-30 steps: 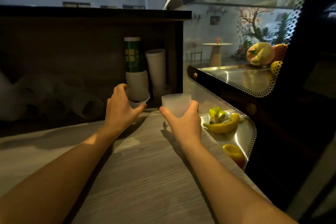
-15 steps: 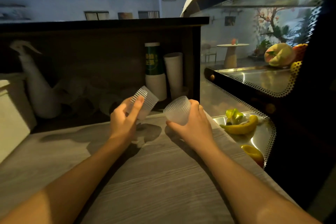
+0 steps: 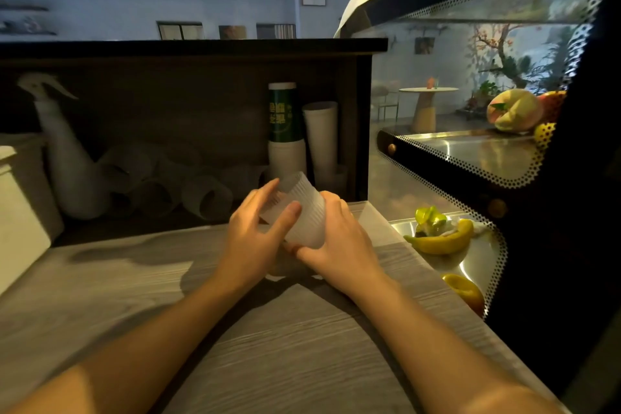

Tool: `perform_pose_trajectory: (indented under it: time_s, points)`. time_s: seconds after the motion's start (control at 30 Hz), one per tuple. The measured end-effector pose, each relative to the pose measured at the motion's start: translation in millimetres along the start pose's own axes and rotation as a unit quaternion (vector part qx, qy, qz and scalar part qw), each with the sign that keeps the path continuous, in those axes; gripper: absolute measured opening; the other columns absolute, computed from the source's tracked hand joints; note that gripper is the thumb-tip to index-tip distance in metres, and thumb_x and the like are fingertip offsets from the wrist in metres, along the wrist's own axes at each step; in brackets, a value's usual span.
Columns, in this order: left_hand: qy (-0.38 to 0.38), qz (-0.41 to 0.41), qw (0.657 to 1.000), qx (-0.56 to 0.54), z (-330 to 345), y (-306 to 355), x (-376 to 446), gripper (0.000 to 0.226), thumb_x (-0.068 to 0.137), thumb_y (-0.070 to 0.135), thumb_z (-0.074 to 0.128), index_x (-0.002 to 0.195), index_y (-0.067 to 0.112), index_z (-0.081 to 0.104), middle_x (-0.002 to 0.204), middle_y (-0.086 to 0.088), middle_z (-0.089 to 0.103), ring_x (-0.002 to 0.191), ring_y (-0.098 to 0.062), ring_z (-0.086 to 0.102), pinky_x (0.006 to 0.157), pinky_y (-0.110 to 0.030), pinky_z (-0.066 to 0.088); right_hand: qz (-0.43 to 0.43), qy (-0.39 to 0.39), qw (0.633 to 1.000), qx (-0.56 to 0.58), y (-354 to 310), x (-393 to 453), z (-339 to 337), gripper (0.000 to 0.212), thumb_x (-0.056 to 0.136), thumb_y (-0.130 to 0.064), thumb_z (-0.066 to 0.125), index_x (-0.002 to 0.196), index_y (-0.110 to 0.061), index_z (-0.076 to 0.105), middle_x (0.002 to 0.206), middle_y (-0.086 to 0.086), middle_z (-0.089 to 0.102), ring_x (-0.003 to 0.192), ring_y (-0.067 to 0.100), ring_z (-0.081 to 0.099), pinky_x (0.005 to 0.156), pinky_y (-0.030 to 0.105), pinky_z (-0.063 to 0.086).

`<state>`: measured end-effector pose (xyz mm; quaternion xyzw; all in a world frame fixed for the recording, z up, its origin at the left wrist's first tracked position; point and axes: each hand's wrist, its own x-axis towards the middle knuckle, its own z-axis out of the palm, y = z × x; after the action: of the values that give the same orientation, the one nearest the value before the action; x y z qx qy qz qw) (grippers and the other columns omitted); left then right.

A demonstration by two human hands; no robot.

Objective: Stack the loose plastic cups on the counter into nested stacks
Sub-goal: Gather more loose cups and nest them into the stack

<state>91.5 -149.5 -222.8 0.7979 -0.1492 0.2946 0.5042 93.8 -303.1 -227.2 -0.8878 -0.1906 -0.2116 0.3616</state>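
Near the middle of the frame, over the grey wood counter (image 3: 268, 346), both hands meet around ribbed frosted cups (image 3: 297, 208). The left hand (image 3: 250, 242) holds them from the left, thumb laid across the ribbed wall and fingers reaching toward the rim. The right hand (image 3: 339, 245) clasps the lower part from the right side. I think one cup is being pushed into another, but I cannot tell how many are between the hands.

Left of centre, under the dark shelf, more loose cups (image 3: 205, 198) lie on their sides beside a white spray bottle (image 3: 72, 161). Taller paper cup stacks (image 3: 321, 138) stand upright at the back.

These cups look very light and thin, so they probably bend if squeezed hard. The ribs should give good hold; taking them by the wall near the rim seems best for sliding one into the next.
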Motion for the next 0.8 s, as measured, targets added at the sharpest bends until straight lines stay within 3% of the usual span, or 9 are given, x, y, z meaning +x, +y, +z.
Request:
perform_pose_trajectory:
  time_s: [0.17, 0.27, 0.33, 0.4, 0.5, 0.6, 0.73, 0.8]
  points:
    - [-0.120, -0.003, 0.992, 0.042, 6, 0, -5, 0.107, 0.069, 0.091, 0.034, 0.152, 0.024, 0.031, 0.139, 0.015, 0.042, 0.125, 0.002, 0.044, 0.101, -0.020, 0.041, 0.021, 0.019, 0.999, 0.036, 4, -2, -4, 0.084, 0.072, -0.047, 0.079, 0.138, -0.026, 0.030, 0.125, -0.006, 0.046, 0.110, 0.015, 0.050, 0.087, 0.040, 0.051]
    - [-0.133, -0.013, 0.991, 0.029, 5, -4, -4, 0.110, 0.065, 0.097, 0.027, 0.150, 0.027, 0.034, 0.144, 0.016, 0.040, 0.125, 0.009, 0.040, 0.098, -0.010, 0.036, 0.033, 0.016, 0.998, 0.044, 6, -2, -6, 0.080, 0.073, -0.051, 0.077, 0.135, -0.026, 0.034, 0.119, -0.006, 0.048, 0.105, 0.013, 0.050, 0.083, 0.038, 0.052]
    - [-0.136, -0.042, 0.990, -0.017, 6, -7, -2, 0.106, 0.065, 0.097, 0.027, 0.150, 0.034, 0.031, 0.149, 0.015, 0.037, 0.131, 0.005, 0.039, 0.106, -0.021, 0.036, 0.043, 0.020, 0.997, 0.058, 7, -1, -6, 0.080, 0.072, -0.053, 0.077, 0.134, -0.026, 0.035, 0.118, -0.006, 0.049, 0.104, 0.014, 0.051, 0.082, 0.037, 0.052]
    - [-0.104, -0.068, 0.990, -0.063, 7, -9, 3, 0.095, 0.070, 0.093, 0.030, 0.148, 0.040, 0.029, 0.146, 0.010, 0.044, 0.130, -0.006, 0.046, 0.104, -0.032, 0.042, 0.070, 0.047, 0.992, 0.090, 9, 0, -7, 0.078, 0.071, -0.055, 0.078, 0.130, -0.027, 0.036, 0.116, -0.006, 0.051, 0.103, 0.014, 0.053, 0.081, 0.039, 0.053]
    - [-0.023, -0.119, 0.987, -0.106, 7, -11, 15, 0.063, 0.092, 0.065, 0.041, 0.143, 0.028, 0.042, 0.123, 0.006, 0.059, 0.116, -0.014, 0.057, 0.084, -0.027, 0.050, 0.157, 0.146, 0.962, 0.168, 19, 4, -14, 0.071, 0.071, -0.054, 0.078, 0.123, -0.026, 0.038, 0.112, -0.003, 0.054, 0.100, 0.016, 0.056, 0.076, 0.035, 0.053]
    - [-0.032, -0.122, 0.991, -0.049, 9, -17, 28, 0.028, 0.099, 0.037, 0.047, 0.122, 0.026, 0.057, 0.108, 0.008, 0.064, 0.106, -0.012, 0.061, 0.086, -0.030, 0.053, 0.254, 0.222, 0.913, 0.230, 27, 8, -19, 0.071, 0.072, -0.052, 0.078, 0.123, -0.022, 0.039, 0.115, 0.001, 0.054, 0.104, 0.021, 0.056, 0.080, 0.037, 0.050]
    - [-0.064, -0.152, 0.986, -0.005, 29, -31, 62, 0.038, 0.094, 0.038, 0.061, 0.126, 0.019, 0.060, 0.113, -0.001, 0.065, 0.099, -0.012, 0.063, 0.085, -0.035, 0.056, 0.275, 0.243, 0.902, 0.227, 30, 11, -16, 0.077, 0.075, -0.051, 0.077, 0.130, -0.018, 0.036, 0.120, 0.002, 0.052, 0.108, 0.022, 0.053, 0.083, 0.036, 0.049]
    - [-0.059, -0.182, 0.982, 0.008, 47, -35, 81, 0.052, 0.091, 0.038, 0.066, 0.135, 0.014, 0.054, 0.125, -0.007, 0.062, 0.107, -0.019, 0.062, 0.093, -0.041, 0.054, 0.276, 0.251, 0.898, 0.231, 30, 12, -18, 0.078, 0.076, -0.050, 0.077, 0.134, -0.018, 0.036, 0.120, 0.000, 0.051, 0.109, 0.021, 0.052, 0.081, 0.033, 0.043]
